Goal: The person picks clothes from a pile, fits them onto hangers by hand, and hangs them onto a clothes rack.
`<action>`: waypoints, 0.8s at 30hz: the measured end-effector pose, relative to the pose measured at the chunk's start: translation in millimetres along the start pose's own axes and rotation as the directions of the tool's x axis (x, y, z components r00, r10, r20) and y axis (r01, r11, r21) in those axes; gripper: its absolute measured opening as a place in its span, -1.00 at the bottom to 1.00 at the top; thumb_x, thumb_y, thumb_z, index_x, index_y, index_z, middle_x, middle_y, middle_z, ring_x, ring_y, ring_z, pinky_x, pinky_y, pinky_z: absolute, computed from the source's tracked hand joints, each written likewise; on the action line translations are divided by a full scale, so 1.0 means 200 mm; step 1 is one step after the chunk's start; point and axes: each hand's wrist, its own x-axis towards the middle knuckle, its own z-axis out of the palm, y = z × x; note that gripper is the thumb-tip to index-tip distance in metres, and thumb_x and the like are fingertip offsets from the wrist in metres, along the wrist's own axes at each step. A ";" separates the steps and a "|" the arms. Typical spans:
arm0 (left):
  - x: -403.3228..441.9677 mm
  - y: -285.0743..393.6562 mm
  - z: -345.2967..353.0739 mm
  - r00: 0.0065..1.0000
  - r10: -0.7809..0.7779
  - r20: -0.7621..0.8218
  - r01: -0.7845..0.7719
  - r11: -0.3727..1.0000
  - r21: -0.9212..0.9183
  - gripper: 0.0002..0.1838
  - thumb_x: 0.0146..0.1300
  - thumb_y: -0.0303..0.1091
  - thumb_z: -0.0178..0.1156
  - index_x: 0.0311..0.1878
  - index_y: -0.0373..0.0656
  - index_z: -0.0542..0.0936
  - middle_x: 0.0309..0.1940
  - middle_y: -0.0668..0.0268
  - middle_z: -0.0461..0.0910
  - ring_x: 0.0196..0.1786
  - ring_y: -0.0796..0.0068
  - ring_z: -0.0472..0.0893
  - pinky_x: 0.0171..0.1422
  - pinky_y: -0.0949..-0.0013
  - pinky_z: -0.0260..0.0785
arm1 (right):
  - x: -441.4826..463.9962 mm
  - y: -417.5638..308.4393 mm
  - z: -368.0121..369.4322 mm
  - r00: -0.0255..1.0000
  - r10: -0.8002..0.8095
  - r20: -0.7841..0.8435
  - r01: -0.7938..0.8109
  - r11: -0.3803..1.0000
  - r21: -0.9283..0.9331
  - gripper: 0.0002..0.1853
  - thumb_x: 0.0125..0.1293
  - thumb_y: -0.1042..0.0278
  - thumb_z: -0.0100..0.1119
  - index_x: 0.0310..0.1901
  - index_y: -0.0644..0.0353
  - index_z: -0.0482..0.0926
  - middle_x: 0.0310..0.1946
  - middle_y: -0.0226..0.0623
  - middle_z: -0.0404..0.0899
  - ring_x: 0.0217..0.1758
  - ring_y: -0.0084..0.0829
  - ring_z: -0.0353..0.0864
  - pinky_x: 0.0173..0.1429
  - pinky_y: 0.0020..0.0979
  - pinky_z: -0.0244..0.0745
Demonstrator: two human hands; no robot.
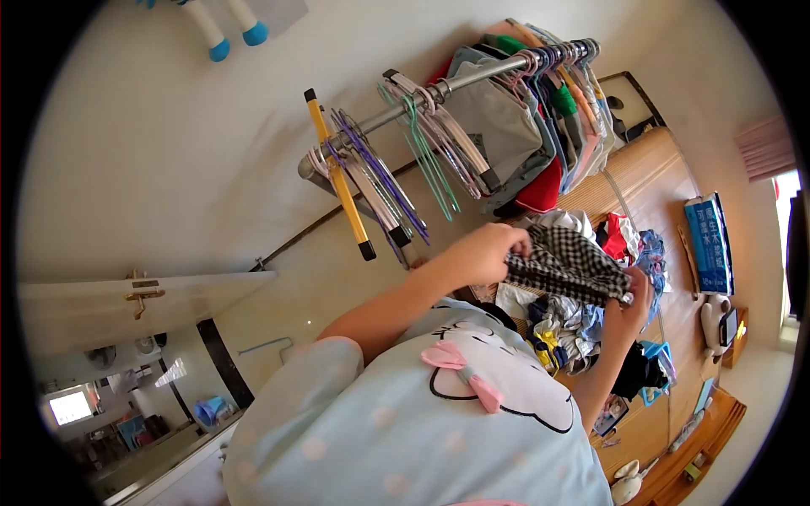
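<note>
A black-and-white checked garment [565,263] is stretched between my two hands in front of my chest. My left hand [499,251] is closed on one end of it, fingers curled into the fabric. At the other end, my right hand [634,297] pinches the cloth, where a small pale spot shows by the fingers. What kind of garment it is I cannot tell. Just beyond and below it lies a loose pile of clothes [561,329], with white, yellow, blue and dark pieces.
A metal rail [472,78] carries hanging clothes [506,118] and bare hangers [359,181] above my hands. Red and denim clothes, a blue package [709,244] and a blue basket [655,392] with black cloth lie to the right. A door [139,316] stands at left.
</note>
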 end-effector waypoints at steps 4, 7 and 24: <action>-0.02 0.18 -0.14 0.997 -0.054 0.064 0.051 0.997 0.057 -0.63 -0.12 -0.64 0.05 -0.15 -0.24 0.55 -0.27 0.05 0.64 -0.14 0.05 0.62 -0.01 0.22 0.42 | -0.01 -0.19 -0.02 0.941 -0.308 0.137 0.335 0.897 -0.288 -0.46 -0.19 0.74 -0.05 -0.09 0.08 0.56 0.17 -0.14 0.43 0.30 -0.06 0.33 0.38 -0.14 0.12; -0.02 0.25 -0.15 0.989 0.114 0.089 -0.117 0.993 0.032 -0.63 -0.06 -0.62 0.01 -0.12 -0.22 0.56 -0.24 0.07 0.64 -0.13 0.11 0.63 0.01 0.26 0.42 | -0.03 -0.25 -0.05 0.885 -0.173 0.432 0.049 0.958 0.282 -0.60 -0.17 0.72 -0.09 -0.25 0.26 0.61 -0.35 -0.15 0.63 -0.11 -0.24 0.65 0.08 -0.40 0.43; 0.19 0.29 -0.43 0.796 0.554 0.244 -0.583 0.810 0.062 -0.41 0.06 -0.44 0.37 0.21 -0.06 0.45 -0.02 0.27 0.62 -0.06 0.31 0.64 0.08 0.38 0.45 | 0.25 -0.14 -0.17 0.829 -0.261 0.494 -0.146 0.753 0.642 -0.30 -0.08 0.53 0.53 0.16 0.32 0.42 -0.03 -0.36 0.55 0.10 -0.53 0.48 0.23 -0.46 0.37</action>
